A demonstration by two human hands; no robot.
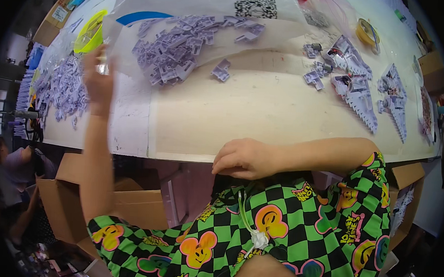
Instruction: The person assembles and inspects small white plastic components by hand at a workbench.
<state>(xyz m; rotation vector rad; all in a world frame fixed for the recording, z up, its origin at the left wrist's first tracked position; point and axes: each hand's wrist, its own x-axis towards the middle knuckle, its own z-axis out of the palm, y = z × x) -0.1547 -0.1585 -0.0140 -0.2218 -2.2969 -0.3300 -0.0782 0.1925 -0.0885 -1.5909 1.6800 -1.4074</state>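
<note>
My left hand point(98, 79) is reached forward at the left, smeared by motion, next to a yellow-green plastic basket point(90, 37). Whether its fingers hold anything cannot be made out. Close by on the left lies a heap of small pale plastic parts point(66, 87). My right hand point(243, 157) rests back-up at the table's near edge, its fingers loosely bent and apart from any part; nothing shows in it. Ahead, a pile of larger pale plastic parts point(171, 48) lies on and beside a clear plastic bag point(199, 2). One single pale part point(221, 69) sits apart from the pile.
On the right of the table point(198, 117) are several pale toothed half-shells point(357, 98) with wires and small motors. Behind them stands a round yellow container point(368, 33). Open cardboard boxes point(133, 206) stand below the near edge. Another person point(19, 173) is at far left.
</note>
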